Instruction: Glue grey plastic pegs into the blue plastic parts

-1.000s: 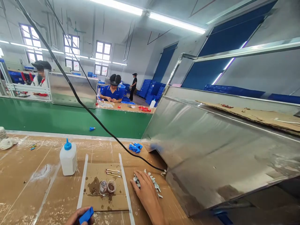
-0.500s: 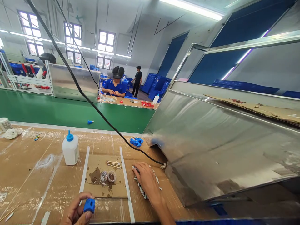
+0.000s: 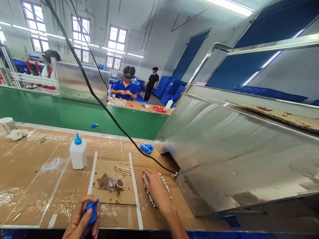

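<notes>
My left hand (image 3: 83, 217) grips a blue plastic part (image 3: 92, 211) between thumb and fingers at the near edge of the cardboard-covered table. Palm down, my right hand (image 3: 157, 191) rests over a pile of small whitish pieces (image 3: 151, 199); its fingertips are bent down at a dark bit, and what they hold, if anything, is too small to tell. Between the hands lies a cardboard sheet (image 3: 104, 197) with wet brown stains. Two small round cups, one clear (image 3: 112, 182) and one with brown liquid (image 3: 120, 182), stand on it below several cotton swabs (image 3: 122, 170).
A white bottle with a blue cap (image 3: 78, 154) stands left of the sheet. Blue parts (image 3: 147, 148) lie behind it. A black cable (image 3: 117, 124) crosses the view to a metal housing (image 3: 234, 156) at right. People sit beyond the green belt (image 3: 59, 111).
My left hand has turned the blue part, so it stands more upright and the fingers cover more of it. My right hand stays over the pile. The head view has shifted slightly.
</notes>
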`<state>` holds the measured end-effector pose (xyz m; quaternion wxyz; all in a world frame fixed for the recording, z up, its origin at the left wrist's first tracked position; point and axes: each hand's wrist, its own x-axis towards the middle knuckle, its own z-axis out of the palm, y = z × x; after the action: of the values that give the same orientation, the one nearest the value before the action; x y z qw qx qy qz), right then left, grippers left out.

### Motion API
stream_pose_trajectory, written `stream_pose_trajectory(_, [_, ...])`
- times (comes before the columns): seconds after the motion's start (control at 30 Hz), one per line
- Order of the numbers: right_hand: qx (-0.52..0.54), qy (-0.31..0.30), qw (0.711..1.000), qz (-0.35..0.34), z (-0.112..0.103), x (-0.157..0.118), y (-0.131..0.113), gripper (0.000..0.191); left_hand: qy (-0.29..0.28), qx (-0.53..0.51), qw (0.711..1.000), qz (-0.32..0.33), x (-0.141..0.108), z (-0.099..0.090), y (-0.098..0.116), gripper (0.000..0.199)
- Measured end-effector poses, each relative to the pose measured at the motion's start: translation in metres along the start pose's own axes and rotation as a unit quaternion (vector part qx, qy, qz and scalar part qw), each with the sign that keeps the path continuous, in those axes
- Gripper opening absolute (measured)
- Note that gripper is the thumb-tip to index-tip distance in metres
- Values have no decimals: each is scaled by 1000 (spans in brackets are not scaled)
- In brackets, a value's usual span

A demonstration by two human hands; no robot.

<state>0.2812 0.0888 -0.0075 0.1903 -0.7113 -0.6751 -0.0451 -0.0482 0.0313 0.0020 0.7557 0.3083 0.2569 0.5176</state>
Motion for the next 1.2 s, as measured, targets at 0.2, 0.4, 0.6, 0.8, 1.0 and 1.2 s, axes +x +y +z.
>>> stream_pose_trajectory(0.2, [-24,-19,999,11,-6,11,-2,25,29,69,997,12,-1,1,7,53])
stream_pose_trajectory(0.4, [182,113,976,37,-28,4,-9,27,147,95,984,-26,-2,5,13,52])
stream_pose_trajectory(0.6, [534,106,805,235,-39,-21,-28,44,155,72,983,-70,1,13,22,49])
stream_pose_trajectory(0.8, [651,113,682,314,-35,-42,-50,44,117,67,987,-82,7,15,20,46])
stream_pose_trajectory(1.0, [679,90,659,309,-26,-46,-57,35,121,73,988,-65,6,11,18,41])
stream_pose_trajectory(1.2, [694,44,648,310,-35,-42,-74,35,112,103,987,-60,6,8,19,42])
